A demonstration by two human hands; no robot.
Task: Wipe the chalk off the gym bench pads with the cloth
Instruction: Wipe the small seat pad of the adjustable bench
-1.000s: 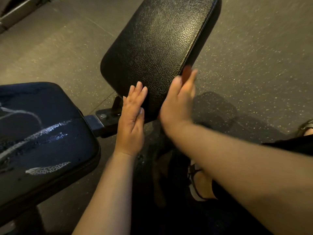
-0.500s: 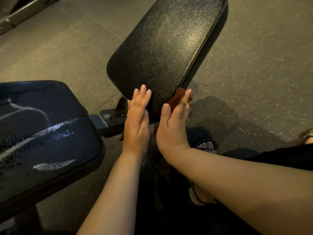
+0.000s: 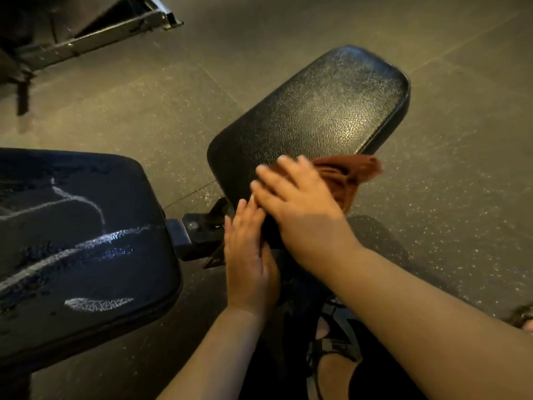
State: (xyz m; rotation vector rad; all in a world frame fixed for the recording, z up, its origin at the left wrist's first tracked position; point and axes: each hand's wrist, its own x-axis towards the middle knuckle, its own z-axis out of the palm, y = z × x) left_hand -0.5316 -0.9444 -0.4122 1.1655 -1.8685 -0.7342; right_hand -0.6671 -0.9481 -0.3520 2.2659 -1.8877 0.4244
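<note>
Cloth, brown and crumpled, sits under our flat right hand on the black bumpy bench pad for rubbing. Our flat left hand steadies its near end.

Speckled rubber floor, metal frame top left.

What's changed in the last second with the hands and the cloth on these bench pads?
The right hand has slid from the far pad's right edge onto its near corner, pressing the brown cloth flat, and more of the cloth now shows beyond it. The left hand stays flat against that pad's near end. The chalk streaks on the seat pad are unchanged.
</note>
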